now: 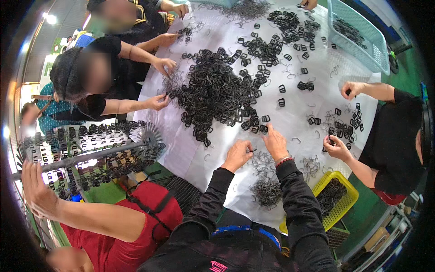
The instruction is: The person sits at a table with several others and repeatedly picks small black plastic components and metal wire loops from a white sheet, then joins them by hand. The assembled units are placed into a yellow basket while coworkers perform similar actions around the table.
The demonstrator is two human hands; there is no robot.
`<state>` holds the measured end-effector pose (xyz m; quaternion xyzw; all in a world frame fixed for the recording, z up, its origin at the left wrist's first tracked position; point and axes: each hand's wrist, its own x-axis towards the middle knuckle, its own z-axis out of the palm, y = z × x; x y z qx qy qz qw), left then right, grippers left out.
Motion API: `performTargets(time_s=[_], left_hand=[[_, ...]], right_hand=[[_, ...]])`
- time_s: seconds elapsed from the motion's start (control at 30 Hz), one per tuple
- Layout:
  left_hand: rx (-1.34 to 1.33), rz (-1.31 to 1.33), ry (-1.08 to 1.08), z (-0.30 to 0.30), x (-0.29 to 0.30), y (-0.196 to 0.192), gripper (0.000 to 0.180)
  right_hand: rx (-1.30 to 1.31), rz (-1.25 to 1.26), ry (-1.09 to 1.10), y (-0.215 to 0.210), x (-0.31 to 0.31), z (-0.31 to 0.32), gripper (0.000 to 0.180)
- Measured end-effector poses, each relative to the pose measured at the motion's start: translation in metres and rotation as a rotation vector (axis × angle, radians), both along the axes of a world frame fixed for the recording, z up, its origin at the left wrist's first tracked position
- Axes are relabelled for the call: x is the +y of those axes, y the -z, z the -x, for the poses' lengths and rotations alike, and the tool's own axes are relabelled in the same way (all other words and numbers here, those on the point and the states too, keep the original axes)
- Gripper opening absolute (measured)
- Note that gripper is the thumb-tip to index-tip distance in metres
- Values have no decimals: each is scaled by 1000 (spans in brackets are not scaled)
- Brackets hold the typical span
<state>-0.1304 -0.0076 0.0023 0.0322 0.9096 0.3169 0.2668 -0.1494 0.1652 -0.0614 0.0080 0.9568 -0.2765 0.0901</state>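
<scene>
My left hand [239, 155] is closed in a pinch over the white table, with a small thin dark piece, probably a wire hook [253, 150], sticking out from the fingertips. My right hand [275, 144] reaches to the near edge of a large heap of black slide buckles [217, 86]. Its fingertips close on one black buckle [264, 129] there. Between my forearms lie loose thin wire hooks [263, 161] and a denser clump of dark hooks [266, 192].
A yellow basket [349, 199] of dark pieces sits beside my right forearm. A light blue basket [362, 52] stands far right. Co-workers' hands [163, 65] work at left, others [336, 147] at right. At lower left, a person's hand [38, 190] grips a rack hung with buckles [97, 156].
</scene>
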Motion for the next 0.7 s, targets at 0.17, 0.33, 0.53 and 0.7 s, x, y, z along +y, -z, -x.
performTargets(time_s=[0.17,0.33,0.53,0.7], left_hand=[[-297,-427,-245,-5,-7,-2,18],[-392,-683,-282,16,-1,-12,18],[-786,-1260,-525,24,0,-33,21],[-705,-1303,-528,40,4,-25,38]], right_hand=[[-67,65,95,12,4,-15,38],[-38,421,473,-26,31,-46,16],[-231,659,653,-55,48,-64,16],[-284,548,543,-49,62,-56,18]])
